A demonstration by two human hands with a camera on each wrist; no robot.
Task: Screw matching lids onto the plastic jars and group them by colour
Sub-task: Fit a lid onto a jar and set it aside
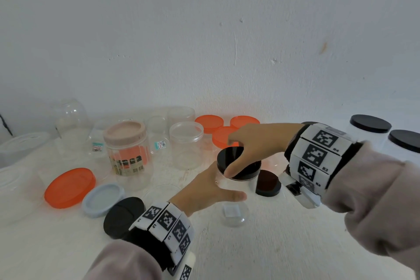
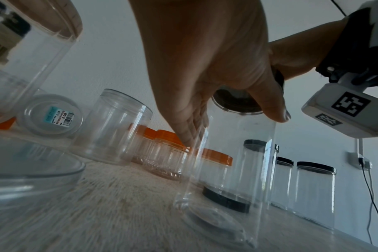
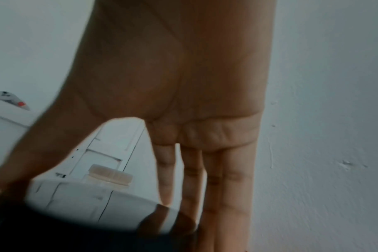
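A tall clear plastic jar (image 1: 234,213) stands on the white table in front of me, with a black lid (image 1: 244,169) sitting on its mouth. My left hand (image 1: 218,186) grips the jar's wall just under the lid, thumb on the near side. From above, my right hand (image 1: 236,157) grips the lid's rim between thumb and fingers. In the left wrist view the left hand (image 2: 227,110) wraps the jar (image 2: 227,170), and the lid (image 2: 235,102) shows dark through the plastic. The right wrist view has my right hand (image 3: 183,170) reaching down over the blurred lid (image 3: 76,235).
Loose black lids (image 1: 123,216) (image 1: 268,183), an orange lid (image 1: 69,187) and a pale blue lid (image 1: 102,199) lie nearby. A pink-lidded jar (image 1: 127,150) and open clear jars (image 1: 186,143) stand left. Orange-lidded jars (image 1: 223,127) are behind, black-lidded jars (image 1: 370,129) right, against the wall.
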